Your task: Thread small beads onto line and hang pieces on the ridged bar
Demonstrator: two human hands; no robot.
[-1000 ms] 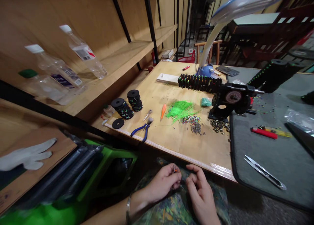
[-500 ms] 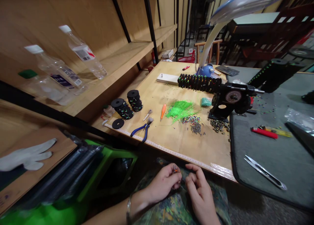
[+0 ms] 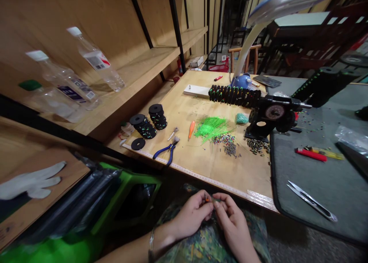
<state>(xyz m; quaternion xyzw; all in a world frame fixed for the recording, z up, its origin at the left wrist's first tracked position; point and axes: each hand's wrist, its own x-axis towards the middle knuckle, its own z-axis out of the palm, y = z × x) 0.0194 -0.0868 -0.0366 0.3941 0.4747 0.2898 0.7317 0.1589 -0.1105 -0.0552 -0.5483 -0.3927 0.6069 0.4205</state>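
The hands meet fingertip to fingertip above the patterned cloth (image 3: 198,242), the left hand (image 3: 193,216) pinching a small orange piece (image 3: 207,198); whether the right hand (image 3: 232,220) grips anything, I cannot tell. A steady left pinch and light right fingertips should suit such fine handwork.

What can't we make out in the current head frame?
All in the head view:
Orange piece in the left hand: full shape, mostly hidden by that hand.
Right hand: whether it grips anything; the hand itself blocks the pinch, and detail there is too small.
Round dial: markings, too small and blurred.
Lamp head: upper end, cut off by the top edge.
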